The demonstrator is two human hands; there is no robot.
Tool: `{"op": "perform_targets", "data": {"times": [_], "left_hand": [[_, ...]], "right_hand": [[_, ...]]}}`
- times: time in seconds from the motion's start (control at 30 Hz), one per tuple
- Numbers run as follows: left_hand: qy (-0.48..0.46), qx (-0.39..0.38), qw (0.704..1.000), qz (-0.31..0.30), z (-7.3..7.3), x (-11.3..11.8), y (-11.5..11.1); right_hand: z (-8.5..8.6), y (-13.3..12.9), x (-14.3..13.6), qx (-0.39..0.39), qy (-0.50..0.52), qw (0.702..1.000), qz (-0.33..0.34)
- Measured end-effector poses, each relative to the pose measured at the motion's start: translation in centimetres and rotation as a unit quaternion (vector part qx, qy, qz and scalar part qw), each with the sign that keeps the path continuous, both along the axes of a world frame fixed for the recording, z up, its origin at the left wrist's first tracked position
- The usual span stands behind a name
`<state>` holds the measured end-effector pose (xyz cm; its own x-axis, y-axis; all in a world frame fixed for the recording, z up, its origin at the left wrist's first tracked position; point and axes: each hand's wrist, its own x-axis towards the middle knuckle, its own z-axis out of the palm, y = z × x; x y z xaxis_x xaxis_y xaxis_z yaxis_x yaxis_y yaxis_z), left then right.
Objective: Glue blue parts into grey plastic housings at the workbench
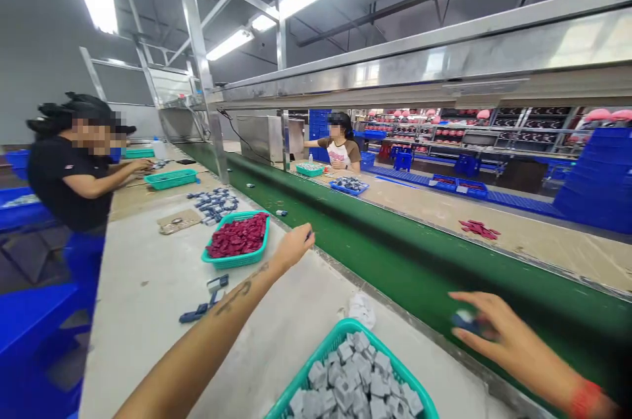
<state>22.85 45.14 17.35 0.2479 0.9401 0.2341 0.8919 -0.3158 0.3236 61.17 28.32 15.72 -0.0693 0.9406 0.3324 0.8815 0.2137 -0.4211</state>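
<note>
Teal plastic mesh basket of grey moulded blocks point(390, 366), nearest the camera. Left of it, left hand point(292, 246), fingers curled; contents indiscernible. Right of it, right hand point(498, 333) over green conveyor belt point(395, 254), fingers pinching a small blue-grey part point(464, 320).

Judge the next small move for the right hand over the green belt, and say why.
Probably lower the right hand slightly and let go of the small blue part onto the green conveyor belt. The fingers pinch the part just above the belt surface, and other small parts already lie on the belt further along.
</note>
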Motion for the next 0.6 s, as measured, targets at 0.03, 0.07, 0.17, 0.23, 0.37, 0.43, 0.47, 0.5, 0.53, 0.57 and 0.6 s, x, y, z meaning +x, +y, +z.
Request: {"op": "perform_targets", "data": {"times": [0.03,0.07,0.17,0.23,0.37,0.43,0.47,0.5,0.53,0.57,0.6], "left_hand": [[-0.016,0.009,1.000,0.010,0.1,-2.1,-1.9],[-0.032,0.016,0.999,0.017,0.0,-4.3,-3.9],[-0.072,-0.003,0.997,0.017,-2.1,-9.6,-9.8],[-0.113,-0.025,0.993,0.018,-4.0,-11.8,-12.7],[-0.287,-0.038,0.957,0.029,-5.3,-13.2,-15.6],[-0.410,-0.063,0.910,0.005,-4.3,-12.6,-16.4],[-0.476,-0.089,0.875,-0.019,-3.4,-12.0,-16.7],[-0.538,-0.121,0.833,-0.047,-2.4,-11.2,-17.1],[-0.595,-0.154,0.785,-0.076,-1.4,-10.3,-17.4],[-0.644,-0.188,0.735,-0.102,-0.4,-9.2,-17.8],[-0.683,-0.219,0.686,-0.124,0.5,-7.9,-18.1]], "right_hand": [[0.7,1.9,-4.0,-0.019,0.006,0.998,0.060],[1.0,3.7,-8.2,-0.029,0.006,0.994,0.104],[0.0,8.1,-19.6,-0.052,-0.009,0.979,0.195],[-1.2,10.0,-24.6,-0.076,-0.027,0.968,0.237],[-2.1,11.4,-25.9,-0.114,-0.059,0.961,0.244],[-1.5,11.2,-23.0,-0.123,-0.067,0.967,0.215],[-1.0,10.9,-21.3,-0.121,-0.067,0.970,0.198],[-0.4,10.5,-19.8,-0.114,-0.064,0.974,0.183],[0.3,9.9,-18.7,-0.101,-0.058,0.979,0.169],[1.0,9.1,-18.1,-0.079,-0.047,0.983,0.157],[1.8,8.1,-18.0,-0.050,-0.034,0.987,0.149]]}}
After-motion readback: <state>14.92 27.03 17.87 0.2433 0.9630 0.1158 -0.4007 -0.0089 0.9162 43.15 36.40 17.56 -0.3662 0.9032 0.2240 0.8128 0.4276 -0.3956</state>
